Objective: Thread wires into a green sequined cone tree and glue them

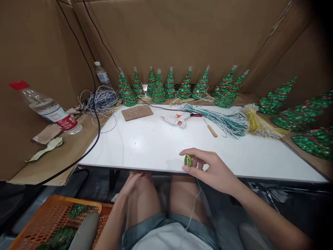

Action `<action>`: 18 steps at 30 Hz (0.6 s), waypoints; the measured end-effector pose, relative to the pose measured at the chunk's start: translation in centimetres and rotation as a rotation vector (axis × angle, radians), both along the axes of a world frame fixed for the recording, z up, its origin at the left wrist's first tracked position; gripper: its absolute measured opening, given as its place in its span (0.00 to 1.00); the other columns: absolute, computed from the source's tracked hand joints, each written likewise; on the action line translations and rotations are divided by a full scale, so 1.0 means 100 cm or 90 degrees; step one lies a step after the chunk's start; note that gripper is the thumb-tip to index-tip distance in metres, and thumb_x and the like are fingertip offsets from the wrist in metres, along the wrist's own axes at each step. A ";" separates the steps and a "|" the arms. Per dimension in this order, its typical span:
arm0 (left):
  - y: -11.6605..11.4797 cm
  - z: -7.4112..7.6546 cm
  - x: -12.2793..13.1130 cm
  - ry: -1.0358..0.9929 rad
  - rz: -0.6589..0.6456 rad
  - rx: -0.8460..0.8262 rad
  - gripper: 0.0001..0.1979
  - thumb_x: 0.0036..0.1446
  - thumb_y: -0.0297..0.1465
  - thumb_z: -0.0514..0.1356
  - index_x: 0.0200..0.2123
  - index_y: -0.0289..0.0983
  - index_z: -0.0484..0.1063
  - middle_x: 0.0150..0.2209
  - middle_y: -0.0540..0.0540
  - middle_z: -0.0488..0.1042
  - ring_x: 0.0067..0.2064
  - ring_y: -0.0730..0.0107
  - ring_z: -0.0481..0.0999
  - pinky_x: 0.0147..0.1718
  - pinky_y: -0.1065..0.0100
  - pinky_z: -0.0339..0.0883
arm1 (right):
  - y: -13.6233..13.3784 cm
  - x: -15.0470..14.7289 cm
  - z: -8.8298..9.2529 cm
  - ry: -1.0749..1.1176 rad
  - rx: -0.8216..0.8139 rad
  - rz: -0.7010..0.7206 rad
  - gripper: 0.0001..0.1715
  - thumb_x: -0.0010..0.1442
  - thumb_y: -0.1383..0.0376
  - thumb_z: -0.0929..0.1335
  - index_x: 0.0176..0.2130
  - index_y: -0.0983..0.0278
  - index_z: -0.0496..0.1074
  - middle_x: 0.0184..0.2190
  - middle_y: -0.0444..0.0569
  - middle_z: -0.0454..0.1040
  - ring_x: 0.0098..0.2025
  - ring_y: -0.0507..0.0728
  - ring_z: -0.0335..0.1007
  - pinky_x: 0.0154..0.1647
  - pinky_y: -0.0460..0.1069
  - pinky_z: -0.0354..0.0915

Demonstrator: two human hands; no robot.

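My right hand is over the front edge of the white table. Thumb and fingers close around a small round green thing with a jagged pale-yellow line on its face; it looks like a bitten or cut green fruit. My left hand lies low at my thigh, partly under the table edge, and its fingers are mostly hidden. A thin pale cord hangs below my right hand, down to my lap. The glue gun and a wooden-handled awl lie farther back on the table.
Several glittery green Christmas trees line the back and right. Bundles of green-white wires and yellow-white wires lie right of a brown board. A red-capped bottle leans left, near a black cable. An orange crate sits below.
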State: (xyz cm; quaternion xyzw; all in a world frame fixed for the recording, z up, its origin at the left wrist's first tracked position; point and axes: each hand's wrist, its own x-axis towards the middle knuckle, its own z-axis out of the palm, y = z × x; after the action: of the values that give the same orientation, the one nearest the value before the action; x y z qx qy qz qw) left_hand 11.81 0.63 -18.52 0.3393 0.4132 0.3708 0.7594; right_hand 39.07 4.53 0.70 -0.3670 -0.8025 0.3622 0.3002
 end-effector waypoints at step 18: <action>0.009 -0.038 0.117 -0.069 -0.237 -0.020 0.30 0.53 0.51 0.57 0.36 0.26 0.76 0.33 0.28 0.78 0.34 0.45 0.79 0.37 0.44 0.70 | 0.005 0.007 -0.006 0.014 -0.026 -0.014 0.14 0.61 0.62 0.68 0.47 0.62 0.69 0.30 0.41 0.68 0.26 0.44 0.61 0.25 0.37 0.58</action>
State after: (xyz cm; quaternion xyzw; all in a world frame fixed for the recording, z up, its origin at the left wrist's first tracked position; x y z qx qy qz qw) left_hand 23.55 1.54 -22.29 0.3778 0.3079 0.2354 0.8409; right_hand 39.80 5.02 0.13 -0.3774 -0.7876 0.3791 0.3058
